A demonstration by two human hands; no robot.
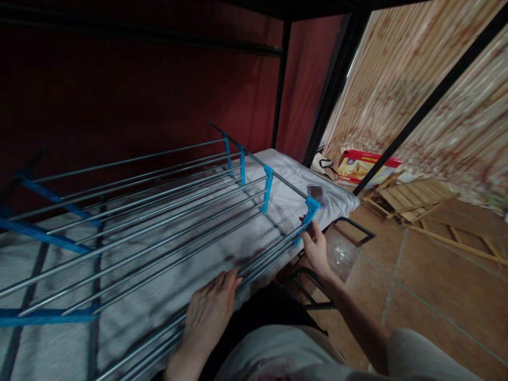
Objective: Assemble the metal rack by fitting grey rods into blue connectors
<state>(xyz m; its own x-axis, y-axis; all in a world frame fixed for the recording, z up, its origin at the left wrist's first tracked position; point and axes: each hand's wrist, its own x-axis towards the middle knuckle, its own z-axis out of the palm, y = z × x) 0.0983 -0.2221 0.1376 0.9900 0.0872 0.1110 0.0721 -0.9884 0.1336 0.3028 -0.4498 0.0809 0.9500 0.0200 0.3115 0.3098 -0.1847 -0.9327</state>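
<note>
Rods (270, 259): glossy mtl, smooth; brkts (310, 212): plast.

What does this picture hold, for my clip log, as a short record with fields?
left hand: laid over the near rods of the metal rack
left hand position
right hand: touching the blue bracket at the near right corner
rack: metal rods, blue brackets
beneath: grey blanket
floor: tiled; red-and-yellow box, slatted wooden piece
</note>
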